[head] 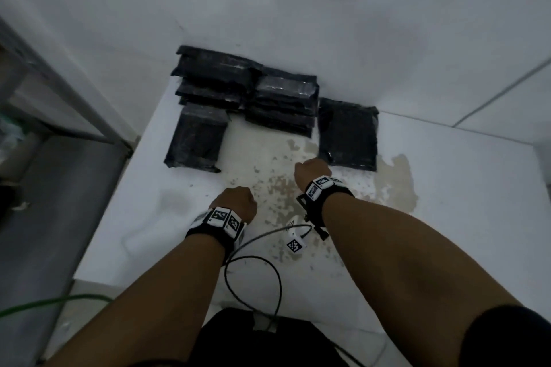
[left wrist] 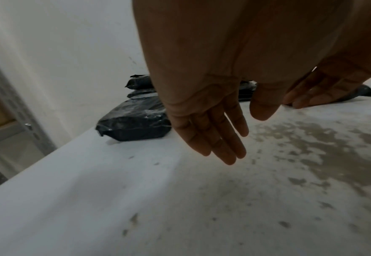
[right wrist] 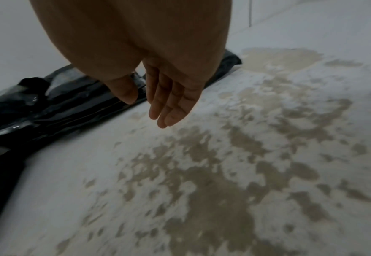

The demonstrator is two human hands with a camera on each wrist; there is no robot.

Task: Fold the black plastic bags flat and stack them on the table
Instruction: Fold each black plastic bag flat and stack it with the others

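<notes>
Folded black plastic bags lie at the far side of the white table [head: 447, 217]: two stacks [head: 214, 77] [head: 283, 104] against the wall, a single folded bag [head: 195, 138] at front left and another [head: 347, 134] at right. My left hand [head: 237, 204] hangs over the bare tabletop with straight, relaxed fingers [left wrist: 219, 142], holding nothing. My right hand [head: 313, 171] hovers just in front of the right bag's near edge [right wrist: 74, 104], fingers [right wrist: 169, 107] straight and empty, not touching it.
The tabletop has worn, stained patches [head: 277, 188] in the middle. A grey metal shelf frame [head: 59, 92] stands at the left. White walls close the corner behind the bags. Cables [head: 253, 271] and a small tagged block [head: 296, 244] hang near my wrists.
</notes>
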